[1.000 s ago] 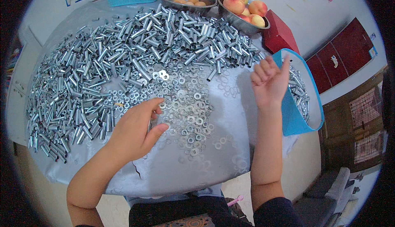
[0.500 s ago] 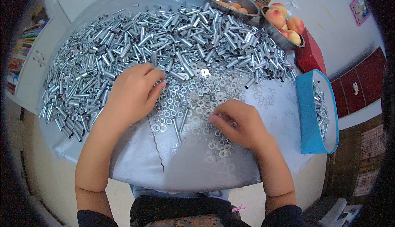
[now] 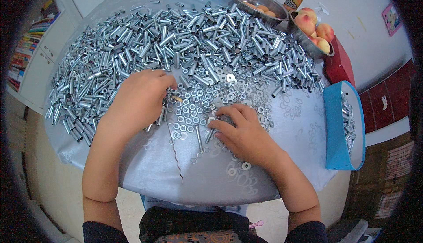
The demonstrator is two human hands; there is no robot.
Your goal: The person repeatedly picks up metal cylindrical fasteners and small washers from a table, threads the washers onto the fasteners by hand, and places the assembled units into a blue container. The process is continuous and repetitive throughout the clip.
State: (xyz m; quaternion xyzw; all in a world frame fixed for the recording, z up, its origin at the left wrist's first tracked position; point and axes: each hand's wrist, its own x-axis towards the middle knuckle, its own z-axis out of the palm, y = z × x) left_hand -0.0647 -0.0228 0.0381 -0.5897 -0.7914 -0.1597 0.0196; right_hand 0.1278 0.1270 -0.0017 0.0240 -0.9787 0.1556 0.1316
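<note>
The half-curled right hand (image 3: 243,133) lies at a metal rod (image 3: 209,136), probably light, rigid, slick and best pinched mid-length, beside nuts (image 3: 188,120) on the sheet-covered desk (image 3: 297,133), while the loosely bent left hand (image 3: 137,100) covers metal tubes (image 3: 90,97), either hold being indeterminable, with a white cabinet (image 3: 52,51) at left and a blue bin (image 3: 333,130) at right.

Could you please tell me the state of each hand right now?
Left hand: partly curled over the metal pile; cannot tell whether it holds anything.
Right hand: partly curled by a metal tube; cannot tell whether it's gripped.
</note>
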